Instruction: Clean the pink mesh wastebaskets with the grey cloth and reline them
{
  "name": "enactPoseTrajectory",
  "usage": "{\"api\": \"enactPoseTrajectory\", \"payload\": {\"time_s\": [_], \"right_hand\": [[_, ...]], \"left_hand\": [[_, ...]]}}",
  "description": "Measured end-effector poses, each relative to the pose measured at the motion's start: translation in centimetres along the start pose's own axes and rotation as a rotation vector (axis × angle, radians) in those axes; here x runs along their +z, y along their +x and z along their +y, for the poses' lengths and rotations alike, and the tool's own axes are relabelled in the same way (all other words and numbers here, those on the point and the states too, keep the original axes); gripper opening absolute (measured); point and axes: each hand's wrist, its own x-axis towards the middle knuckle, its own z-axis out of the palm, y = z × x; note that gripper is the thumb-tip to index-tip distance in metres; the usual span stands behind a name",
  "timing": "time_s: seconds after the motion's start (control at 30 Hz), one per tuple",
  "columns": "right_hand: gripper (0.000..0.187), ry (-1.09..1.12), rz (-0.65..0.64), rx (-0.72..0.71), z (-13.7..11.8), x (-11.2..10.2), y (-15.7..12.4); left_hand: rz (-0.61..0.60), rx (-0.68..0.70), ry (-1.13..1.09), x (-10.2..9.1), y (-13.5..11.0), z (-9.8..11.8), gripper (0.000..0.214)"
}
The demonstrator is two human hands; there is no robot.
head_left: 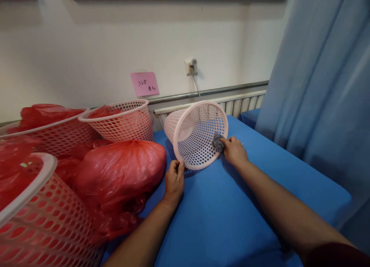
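A pale pink plastic basket (177, 122) with a perforated wall lies on its side on the blue-covered table (216, 205), its mouth turned toward me. My left hand (174, 182) pinches the lower left of the basket's rim between thumb and fingers. With its fingers closed on a grey scouring pad (218, 142), my right hand (235, 151) is at the right side of the mouth. The pad touches the inside of the basket near the rim. Part of the pad is hidden by my fingers.
On the left stand several baskets (127, 122) with red plastic bags inside. A full red bag (124, 167) rests beside them. Behind are a radiator (245, 101), a pipe, a wall socket (191, 67) and a pink note (144, 84). A blue curtain (323, 86) hangs at right.
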Motion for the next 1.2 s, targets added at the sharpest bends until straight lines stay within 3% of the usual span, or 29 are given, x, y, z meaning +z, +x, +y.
{"api": "enactPoseTrajectory", "payload": {"time_s": [0.07, 0.23, 0.3, 0.37, 0.47, 0.57, 0.83, 0.9, 1.07, 1.2], "right_hand": [[0.051, 0.017, -0.079, -0.061, -0.8, 0.6, -0.7], [0.055, 0.304, -0.265, -0.376, -3.9, 3.1, -3.0], [0.056, 0.358, -0.286, -0.417, -3.9, 3.1, -2.8], [0.054, 0.263, -0.247, -0.341, -2.9, 2.4, -2.0], [0.05, 0.063, -0.089, -0.112, -0.8, 0.9, -0.5], [0.05, -0.017, -0.01, -0.006, -0.3, 0.3, -0.2], [0.055, 0.376, -0.336, -0.463, -4.4, 3.2, -3.4], [0.054, 0.34, -0.313, -0.405, -3.6, 2.9, -2.7], [0.05, -0.024, -0.038, -0.003, -0.2, 0.6, -0.2], [0.051, 0.01, -0.128, -0.096, -1.5, 1.0, -1.2]], "left_hand": [[-0.029, -0.015, -0.045, 0.4, -0.1, -0.6, 0.031], [-0.266, -0.122, -0.125, 1.5, -0.3, -2.6, 0.038], [-0.258, -0.122, -0.111, 1.4, -0.2, -2.7, 0.038], [-0.185, -0.085, -0.072, 0.9, 0.0, -2.1, 0.034], [-0.053, -0.02, 0.013, 0.1, 0.1, -0.9, 0.028], [-0.024, 0.005, 0.042, -0.2, 0.1, -0.3, 0.028], [-0.157, -0.072, -0.024, 0.8, 0.2, -2.3, 0.042], [-0.156, -0.081, -0.017, 0.5, 0.2, -2.3, 0.041], [-0.057, -0.008, 0.043, -0.2, -0.2, -0.7, 0.033], [-0.119, -0.022, -0.039, 0.5, -0.6, -0.9, 0.031]]}}
